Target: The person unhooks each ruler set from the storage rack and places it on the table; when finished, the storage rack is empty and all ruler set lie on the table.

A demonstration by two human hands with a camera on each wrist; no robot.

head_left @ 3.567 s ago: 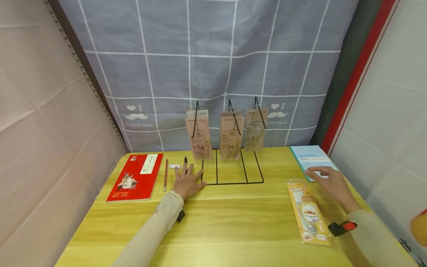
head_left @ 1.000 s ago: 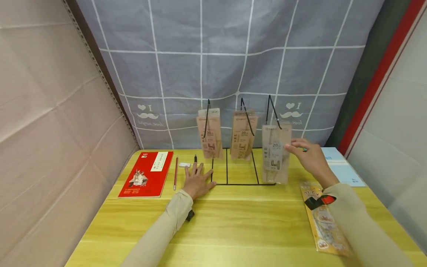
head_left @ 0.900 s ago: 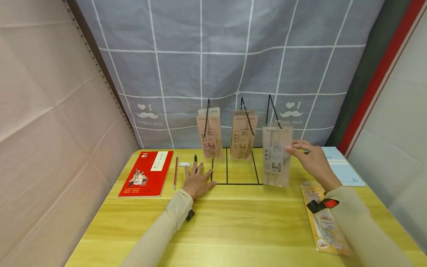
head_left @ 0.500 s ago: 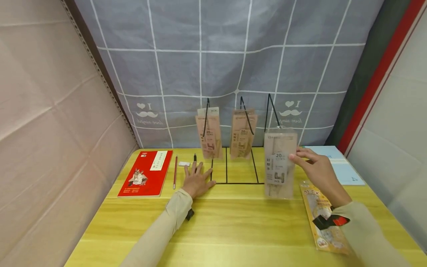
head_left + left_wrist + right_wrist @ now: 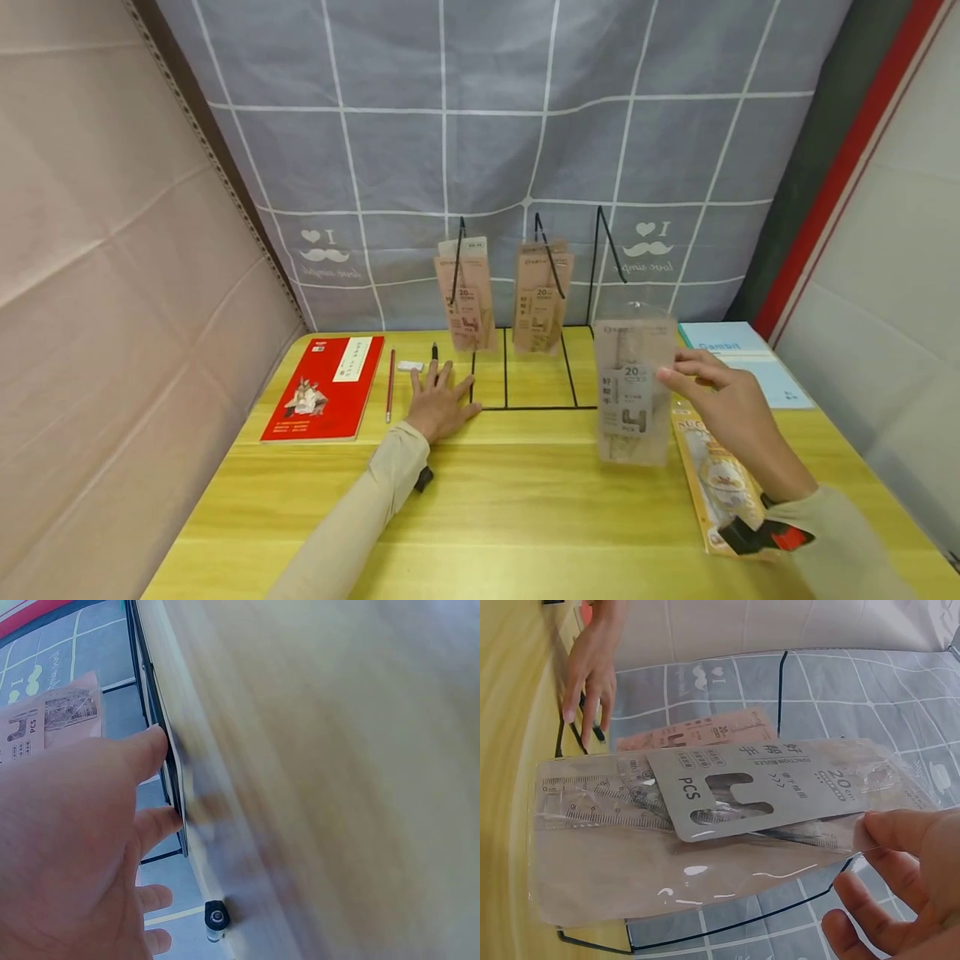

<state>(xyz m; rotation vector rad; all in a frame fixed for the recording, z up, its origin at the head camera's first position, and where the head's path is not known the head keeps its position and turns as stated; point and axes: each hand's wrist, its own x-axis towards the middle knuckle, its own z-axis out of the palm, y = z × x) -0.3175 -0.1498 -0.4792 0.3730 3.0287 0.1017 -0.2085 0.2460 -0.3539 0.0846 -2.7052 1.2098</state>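
Note:
My right hand (image 5: 727, 408) pinches the right edge of a clear-packed ruler set (image 5: 636, 400) between thumb and fingers. The set is upright in the head view, in front of and below the bare right hook (image 5: 611, 242) of a black wire rack (image 5: 540, 408). In the right wrist view, transparent rulers show behind the grey label (image 5: 735, 795). My left hand (image 5: 438, 408) rests with spread fingers at the rack's front left corner; its thumb (image 5: 146, 754) touches the wire in the left wrist view. Pinkish ruler sets hang on the left hook (image 5: 468, 312) and middle hook (image 5: 540, 312).
A red booklet (image 5: 322, 390), a pencil (image 5: 391, 385), an eraser (image 5: 410, 367) and a black pen (image 5: 435, 351) lie left of the rack. On the right are a light blue notebook (image 5: 757, 371) and an orange packet (image 5: 708, 479), partly under the right arm. A checked cloth (image 5: 390, 158) hangs behind.
My right hand came from above the blue notebook, took hold of the ruler set on the right hook and drew it forward off the hook. The left hand stayed in place.

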